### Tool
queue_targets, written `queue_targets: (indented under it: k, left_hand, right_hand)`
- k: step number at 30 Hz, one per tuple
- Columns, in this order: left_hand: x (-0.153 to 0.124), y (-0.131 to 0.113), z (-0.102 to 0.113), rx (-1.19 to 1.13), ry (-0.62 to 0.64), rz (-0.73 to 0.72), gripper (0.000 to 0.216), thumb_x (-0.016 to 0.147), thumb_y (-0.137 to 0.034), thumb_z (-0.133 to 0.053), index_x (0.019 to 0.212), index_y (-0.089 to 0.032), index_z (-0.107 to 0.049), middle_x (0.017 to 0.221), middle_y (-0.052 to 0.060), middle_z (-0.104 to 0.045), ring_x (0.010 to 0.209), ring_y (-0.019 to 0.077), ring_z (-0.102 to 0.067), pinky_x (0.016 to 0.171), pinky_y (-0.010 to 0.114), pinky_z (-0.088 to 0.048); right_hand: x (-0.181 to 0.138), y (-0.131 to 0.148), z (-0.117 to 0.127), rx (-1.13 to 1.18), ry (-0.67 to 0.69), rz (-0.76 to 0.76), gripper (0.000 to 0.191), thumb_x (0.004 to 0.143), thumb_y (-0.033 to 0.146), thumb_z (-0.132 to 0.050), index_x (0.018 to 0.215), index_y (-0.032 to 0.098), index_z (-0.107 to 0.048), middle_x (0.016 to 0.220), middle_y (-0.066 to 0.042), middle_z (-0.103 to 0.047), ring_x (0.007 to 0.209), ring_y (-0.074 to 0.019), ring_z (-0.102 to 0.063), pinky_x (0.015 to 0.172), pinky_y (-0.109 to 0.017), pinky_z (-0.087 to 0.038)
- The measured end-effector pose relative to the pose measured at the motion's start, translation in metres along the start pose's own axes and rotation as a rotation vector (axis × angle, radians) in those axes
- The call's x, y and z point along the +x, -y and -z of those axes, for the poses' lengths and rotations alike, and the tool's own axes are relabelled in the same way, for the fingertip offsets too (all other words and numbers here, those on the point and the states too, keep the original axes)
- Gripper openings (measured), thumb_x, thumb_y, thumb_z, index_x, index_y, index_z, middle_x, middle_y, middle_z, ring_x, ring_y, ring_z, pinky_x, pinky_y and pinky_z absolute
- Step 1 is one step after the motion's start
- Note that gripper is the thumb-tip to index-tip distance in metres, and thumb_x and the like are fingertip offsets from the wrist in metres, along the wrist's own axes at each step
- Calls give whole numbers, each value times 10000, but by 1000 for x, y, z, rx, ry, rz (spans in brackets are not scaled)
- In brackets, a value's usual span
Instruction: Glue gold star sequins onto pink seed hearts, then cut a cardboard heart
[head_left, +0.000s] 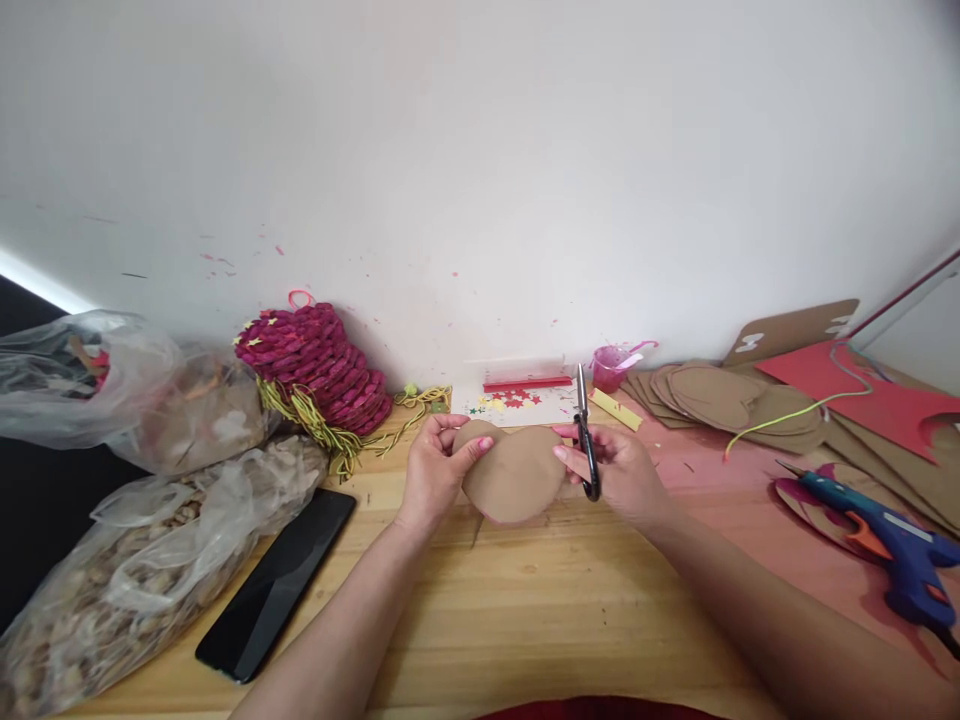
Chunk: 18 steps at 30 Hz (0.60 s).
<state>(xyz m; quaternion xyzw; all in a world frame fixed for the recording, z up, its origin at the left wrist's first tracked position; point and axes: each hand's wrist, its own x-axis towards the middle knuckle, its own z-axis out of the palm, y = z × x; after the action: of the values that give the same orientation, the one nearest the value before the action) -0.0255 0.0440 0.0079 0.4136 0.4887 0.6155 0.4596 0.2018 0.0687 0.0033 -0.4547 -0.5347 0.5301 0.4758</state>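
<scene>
A brown cardboard heart (514,478) is held up above the wooden table, between both hands. My left hand (439,465) pinches its left lobe, thumb on the near face. My right hand (611,465) grips the right lobe with thumb and fingers. Black-handled scissors (589,455) also hang in my right hand, blades pointing up and away. Behind the heart lies a white sheet (551,412) with small red and yellow stars (521,398) scattered on it.
Left: plastic bags (150,570), a black phone (277,585) and a stack of magenta braided pieces (322,370) with yellow cord. Right: a glue gun (885,545), stacked cardboard cutouts (705,390) and red sheet (847,385). A pink-stained cup (609,370) stands near the wall.
</scene>
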Motion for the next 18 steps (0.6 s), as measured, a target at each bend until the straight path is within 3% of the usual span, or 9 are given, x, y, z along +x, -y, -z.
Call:
queue_targets:
  k: [5,10,13,18]
  left_hand:
    - [1,4,0,-121,88,45,683,686,-392,-854,1223,-207,-474,825,28,-736,697,167,-693,639,272,-554]
    - [1,8,-4,-143,155,62,629,606,-407,-896,1098,-128,-622,972,135,-745,808,220,-710,688,313,-577]
    - [8,11,2,-166,52,31,600,585,-392,-906,1064,-140,-647,968,104,-741,778,182,-696,659,271,-564]
    - [33,21,27,-224,-261,-56,625,534,-386,-915,1052,-211,-610,933,15,-720,747,123,-664,673,233,-544]
  right_hand:
    - [2,-4,1,33,-9,-33,424,590,452,-893,825,158,-698,619,7,-646,455,-111,-563,431,-236,-429]
    - [6,-7,3,71,-44,0,445,648,519,-844,856,163,-676,629,7,-642,476,-112,-575,428,-223,-419]
    - [6,-7,2,64,-51,20,444,691,554,-800,859,166,-665,639,-4,-649,485,-122,-584,436,-236,-438]
    - [11,-5,7,-24,-106,86,474,723,632,-720,845,182,-630,594,12,-623,433,-121,-549,423,-256,-453]
